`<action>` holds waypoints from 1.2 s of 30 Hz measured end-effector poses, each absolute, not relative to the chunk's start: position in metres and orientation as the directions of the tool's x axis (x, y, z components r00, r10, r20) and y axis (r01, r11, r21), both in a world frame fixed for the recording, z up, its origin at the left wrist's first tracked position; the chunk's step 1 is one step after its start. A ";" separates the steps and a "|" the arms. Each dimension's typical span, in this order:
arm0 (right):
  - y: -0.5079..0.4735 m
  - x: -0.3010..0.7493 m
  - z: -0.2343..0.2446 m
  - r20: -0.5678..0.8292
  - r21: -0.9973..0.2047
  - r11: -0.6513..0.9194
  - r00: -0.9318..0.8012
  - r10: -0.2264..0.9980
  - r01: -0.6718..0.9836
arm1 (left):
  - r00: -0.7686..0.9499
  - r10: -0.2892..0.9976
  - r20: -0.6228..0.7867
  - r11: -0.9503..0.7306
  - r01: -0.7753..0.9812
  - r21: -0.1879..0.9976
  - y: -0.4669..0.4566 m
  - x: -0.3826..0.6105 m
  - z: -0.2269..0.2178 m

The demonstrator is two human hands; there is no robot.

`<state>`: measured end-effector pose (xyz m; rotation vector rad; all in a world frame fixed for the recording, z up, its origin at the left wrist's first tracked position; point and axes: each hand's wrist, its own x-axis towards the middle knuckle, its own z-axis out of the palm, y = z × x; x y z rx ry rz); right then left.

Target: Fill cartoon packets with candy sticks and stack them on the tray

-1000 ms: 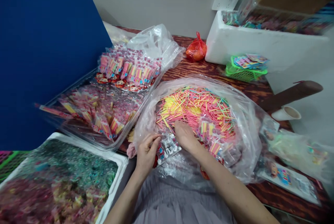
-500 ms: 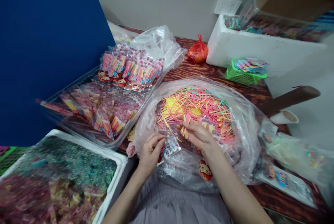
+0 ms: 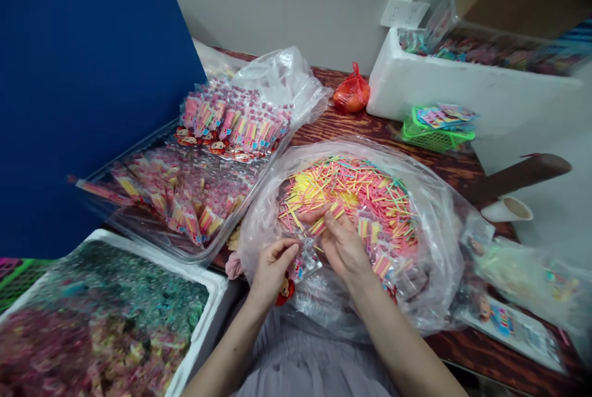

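Observation:
My left hand (image 3: 274, 270) pinches a small clear printed packet (image 3: 303, 266) at its edge; a cartoon head shows at its lower end. In my right hand (image 3: 343, 244) is a little bundle of pink and yellow sticks (image 3: 325, 218), gripped between thumb and fingers and tilted toward the packet's upper end. Both hands are over a large clear plastic bag (image 3: 259, 206) with its mouth spread wide. Inside lies a heap of thin pink, yellow and green sticks (image 3: 365, 178). Several filled packets (image 3: 370, 230) lie in the bag beside my right hand.
Left, a clear tray (image 3: 203, 255) holds many filled packets, near a white foam box (image 3: 215, 286) of colourful pieces. Behind are a red bag (image 3: 352, 94), a green basket (image 3: 435, 137) and another foam box (image 3: 444, 79). A paper cup (image 3: 506, 209) and packets (image 3: 513, 323) lie right.
My right hand has turned and moved slightly left, tilting the sticks from upright to slanting near the packet. The packet in my left hand has swung more upright.

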<state>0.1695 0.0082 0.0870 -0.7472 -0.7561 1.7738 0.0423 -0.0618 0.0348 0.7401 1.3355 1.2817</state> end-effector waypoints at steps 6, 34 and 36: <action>-0.003 0.179 0.088 -0.196 -0.888 -0.313 -0.341 0.919 -0.336 | -0.204 0.953 -0.223 0.187 -0.185 0.965 -0.065 0.042 0.031; -0.012 0.332 0.092 -0.127 -0.921 -0.068 -0.132 0.983 0.383 | -0.099 0.992 0.082 -0.029 0.452 0.892 -0.065 0.029 0.032; -0.011 0.349 0.084 -0.142 -0.915 -0.096 -0.090 0.986 0.391 | -0.070 0.984 0.165 -0.090 0.604 0.792 -0.067 0.024 0.025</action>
